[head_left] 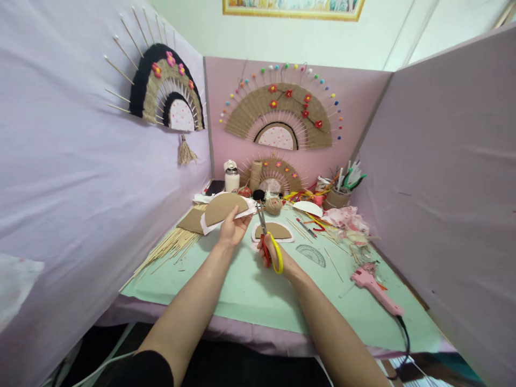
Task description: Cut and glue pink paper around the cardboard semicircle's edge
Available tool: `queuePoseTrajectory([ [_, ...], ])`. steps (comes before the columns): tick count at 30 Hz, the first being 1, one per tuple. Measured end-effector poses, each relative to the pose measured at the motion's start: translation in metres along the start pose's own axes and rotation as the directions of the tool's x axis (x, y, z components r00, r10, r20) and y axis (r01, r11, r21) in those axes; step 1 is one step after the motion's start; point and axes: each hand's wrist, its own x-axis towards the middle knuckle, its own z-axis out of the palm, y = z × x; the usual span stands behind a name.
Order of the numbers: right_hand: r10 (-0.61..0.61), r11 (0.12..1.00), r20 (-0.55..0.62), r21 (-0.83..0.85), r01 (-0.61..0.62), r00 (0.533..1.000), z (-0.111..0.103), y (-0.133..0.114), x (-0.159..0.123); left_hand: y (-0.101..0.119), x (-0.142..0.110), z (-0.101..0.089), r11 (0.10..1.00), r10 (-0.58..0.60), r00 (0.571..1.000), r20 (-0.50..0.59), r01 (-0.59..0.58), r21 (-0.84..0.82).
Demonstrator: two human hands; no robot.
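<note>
With one cloth-edged brown cardboard semicircle (274,231) seemingly trimmed, the left hand (236,228) holds a second semicircle (226,208), its pale-pink cloth (208,228) apparently unfinished, the right hand (286,262) gripping red-and-yellow-handled metal scissors (264,229).

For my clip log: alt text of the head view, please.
Left hand holds a cardboard half-disc on pale material; right hand holds red-and-yellow scissors beside it. Decorated fans hang beyond the green tabletop.

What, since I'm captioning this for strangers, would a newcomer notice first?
Probably the large fan with red flowers on the pink back panel. Then, perhaps, the red-and-yellow scissors in the right hand and the cardboard half-disc in the left hand. A pink glue gun lies at the table's right.
</note>
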Motion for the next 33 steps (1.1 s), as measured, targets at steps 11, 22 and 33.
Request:
queuePoseTrajectory([
  [11, -0.038, 0.995, 0.057, -0.086, 0.043, 0.998, -0.004, 0.007, 0.0, 0.0, -0.002, 0.001, 0.999, 0.048, 0.999, -0.01, -0.048, 0.022],
  [22, -0.019, 0.995, 0.032, -0.1, 0.022, 0.999, -0.002, 0.001, -0.002, -0.008, -0.009, 0.006, 0.993, 0.08, 0.997, 0.001, -0.08, 0.087],
  [33, 0.005, 0.998, -0.022, -0.065, -0.006, 1.0, 0.002, -0.004, -0.002, -0.011, -0.012, 0.008, 0.989, 0.039, 0.998, 0.055, -0.047, 0.143],
])
